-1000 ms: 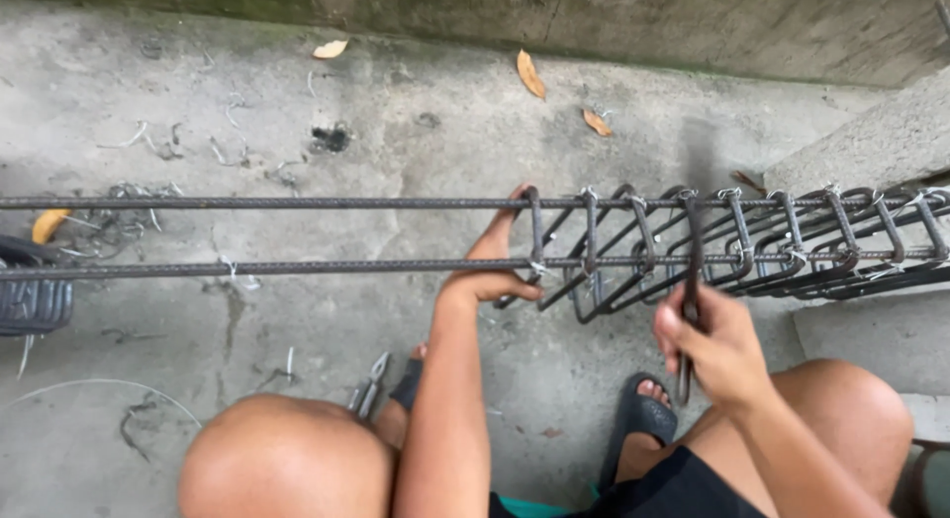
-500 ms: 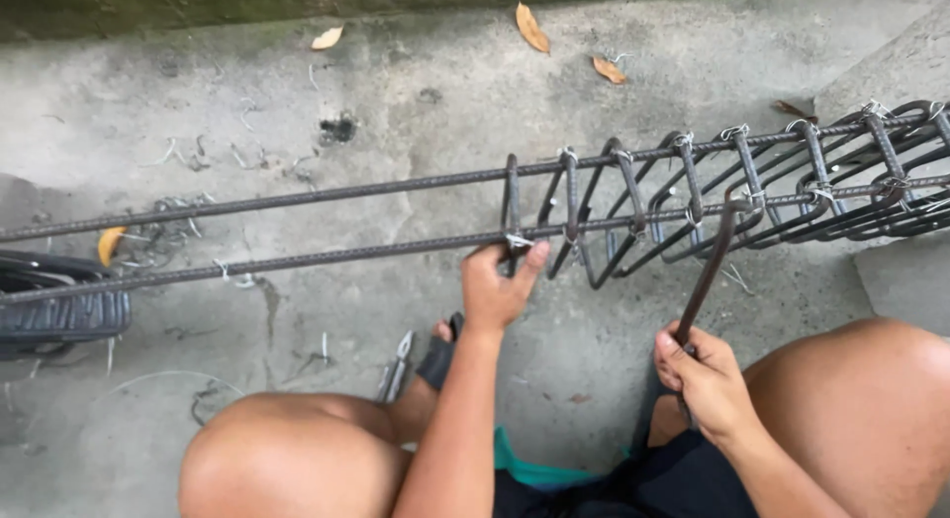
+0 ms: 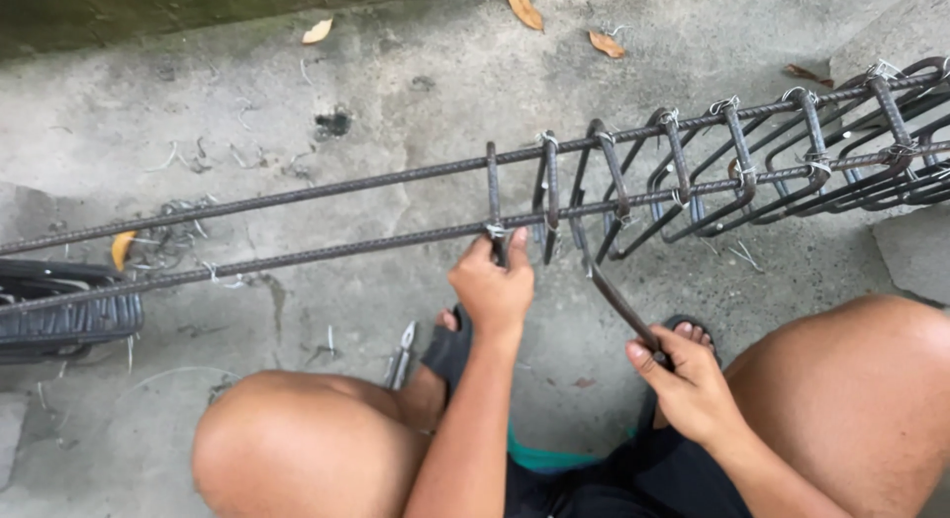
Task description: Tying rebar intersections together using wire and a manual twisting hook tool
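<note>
Head view: the left hand is closed around the leftmost stirrup where it crosses the near rebar, thumb and fingers pinching right at the wire tie. The right hand is wrapped tight around the lower end of a hooked tying tool.

Half a second ago the tool stood steeper, off to the right of the held stirrup; now it leans up-left, its tip close beside the left hand's grip, so the tie there looks next in line.

The cage's long axis runs left to right, rising slightly toward the tied stirrups on the right. Pliers lie on the concrete floor below the grip.
</note>
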